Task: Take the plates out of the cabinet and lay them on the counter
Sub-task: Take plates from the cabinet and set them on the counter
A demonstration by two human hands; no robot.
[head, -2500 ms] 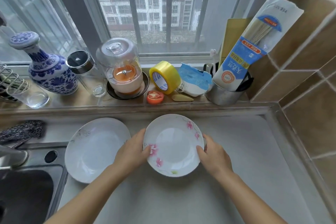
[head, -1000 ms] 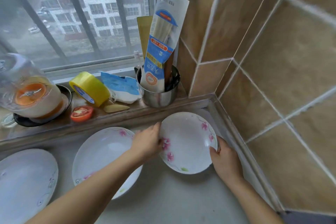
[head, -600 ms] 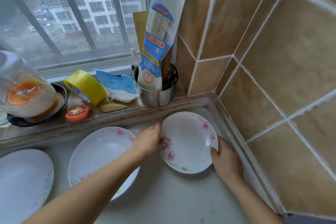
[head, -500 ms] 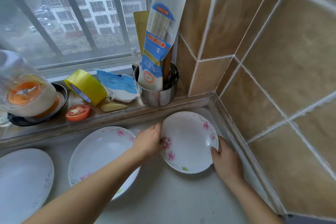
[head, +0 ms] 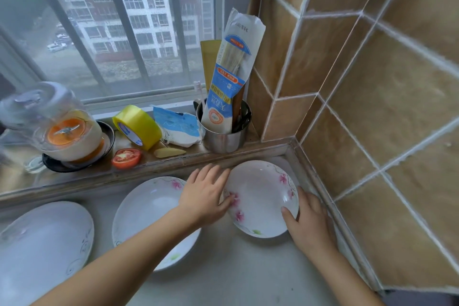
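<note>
White counter (head: 223, 278): nearest surface, bare strip between the two forearms; carries all the plates
right hand (head: 309, 225): at the flowered plate's right rim, thumb hooked over the edge, other fingers hidden beneath or behind; looks like a pinch on the rim
left hand (head: 206, 196): fingers straight and spread, lying against the same plate's left rim, thumb tip on the pink print; pressing, not curled round
flowered plate (head: 260, 196): round, no long axis; sits between the hands in the counter's far right corner, beside the tiled wall (head: 372, 131); flat or a hair off the surface, cannot tell
key relation: plate lies right of the left hand, left of the right hand; both equally near; judged step is letting go
middle plate (head: 149, 208): partly under the left forearm, just beside the flowered plate
left plate (head: 42, 243): at frame's left edge, apart from middle plate
plates count: three on counter
hands count: two
cabinet: not in view
sill beyond: steel cup (head: 224, 136) with noodle pack, yellow tape (head: 136, 124), tomato half (head: 126, 158), one each
</note>
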